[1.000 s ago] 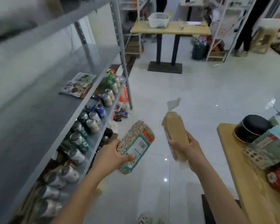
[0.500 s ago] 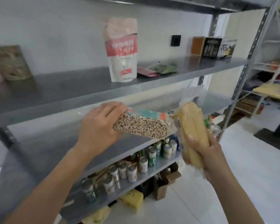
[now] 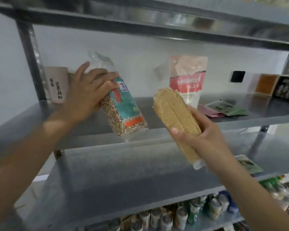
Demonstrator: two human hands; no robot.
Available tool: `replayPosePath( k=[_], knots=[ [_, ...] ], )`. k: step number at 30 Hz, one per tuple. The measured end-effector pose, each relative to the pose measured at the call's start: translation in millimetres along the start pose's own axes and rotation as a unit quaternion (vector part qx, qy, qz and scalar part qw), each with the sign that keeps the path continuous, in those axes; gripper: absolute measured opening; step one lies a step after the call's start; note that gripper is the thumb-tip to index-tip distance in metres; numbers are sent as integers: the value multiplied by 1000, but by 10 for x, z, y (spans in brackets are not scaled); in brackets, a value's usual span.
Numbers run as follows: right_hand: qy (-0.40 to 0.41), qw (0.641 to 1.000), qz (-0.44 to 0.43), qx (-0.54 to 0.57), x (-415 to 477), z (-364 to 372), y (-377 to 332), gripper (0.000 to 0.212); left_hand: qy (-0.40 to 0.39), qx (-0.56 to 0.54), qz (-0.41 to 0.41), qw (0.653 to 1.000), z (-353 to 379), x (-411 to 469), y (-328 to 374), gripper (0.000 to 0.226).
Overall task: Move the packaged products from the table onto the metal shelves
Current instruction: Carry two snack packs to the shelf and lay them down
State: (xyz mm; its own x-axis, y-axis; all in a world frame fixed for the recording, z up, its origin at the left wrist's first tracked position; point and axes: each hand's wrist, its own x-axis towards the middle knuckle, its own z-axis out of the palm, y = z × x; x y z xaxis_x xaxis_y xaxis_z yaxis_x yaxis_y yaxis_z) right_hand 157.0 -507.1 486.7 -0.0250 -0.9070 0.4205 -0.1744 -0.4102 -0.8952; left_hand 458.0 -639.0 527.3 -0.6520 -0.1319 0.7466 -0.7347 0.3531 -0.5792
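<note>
My left hand (image 3: 87,92) grips the top of a clear pack of speckled grain with a teal and orange label (image 3: 123,112). The pack stands tilted, its lower end at the front edge of the grey metal shelf (image 3: 257,117). My right hand (image 3: 202,140) holds a long clear pack of tan grain (image 3: 175,115) from below, slanted in the air in front of that shelf edge and right of the speckled pack.
On the same shelf stand a beige pouch with dark writing (image 3: 57,85) by the left post, a pink and white pouch (image 3: 187,80), flat sachets (image 3: 223,109) and boxes (image 3: 277,87) at the right. Cans (image 3: 173,215) fill the lowest shelf. Another shelf (image 3: 140,165) lies between.
My left hand has raised the speckled pack from the lower shelf level up to the higher shelf and stood it nearly upright. My right hand has lifted the tan pack alongside. The view has tilted upward.
</note>
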Motion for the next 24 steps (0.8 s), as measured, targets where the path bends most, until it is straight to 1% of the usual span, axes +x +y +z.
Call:
replayPosePath(
  k=[2,3,5,7,9,11,14,16,18,19,21,23,24],
  knots=[
    [-14,999,-38,-15,212,213,-9,67,-48,34,31,998,199,-68,-189,68],
    [-22,998,-54,-18,305,312,-11,71,-66,43,34,996,305,-119,-261,70],
    [-34,997,-71,-22,494,487,3,75,-92,34,11,995,501,-232,-377,72],
    [-39,997,-61,-19,704,637,31,71,-123,7,-23,992,644,-324,-446,75],
    [-43,999,-20,5,954,755,72,63,-158,-13,-52,986,738,-382,-468,77],
    [-50,996,52,52,1230,846,130,57,-186,-11,-74,980,804,-408,-455,76],
    [-63,977,164,119,1593,966,249,62,-210,-4,-103,972,879,-454,-428,82],
    [-69,965,206,146,1791,1006,346,59,-227,2,-138,964,895,-461,-431,93],
    [-71,962,221,146,1967,1015,434,54,-245,15,-176,953,876,-482,-435,96],
    [-74,960,225,147,2041,1013,469,53,-247,22,-201,948,854,-491,-434,92],
    [-94,957,236,142,2144,1008,533,52,-229,36,-267,935,825,-508,-434,73],
    [-116,953,248,129,2192,1012,592,49,-165,9,-359,919,789,-432,-379,53],
    [-119,953,250,120,2204,1016,604,45,-130,-36,-408,903,756,-345,-315,44]
  ],
)
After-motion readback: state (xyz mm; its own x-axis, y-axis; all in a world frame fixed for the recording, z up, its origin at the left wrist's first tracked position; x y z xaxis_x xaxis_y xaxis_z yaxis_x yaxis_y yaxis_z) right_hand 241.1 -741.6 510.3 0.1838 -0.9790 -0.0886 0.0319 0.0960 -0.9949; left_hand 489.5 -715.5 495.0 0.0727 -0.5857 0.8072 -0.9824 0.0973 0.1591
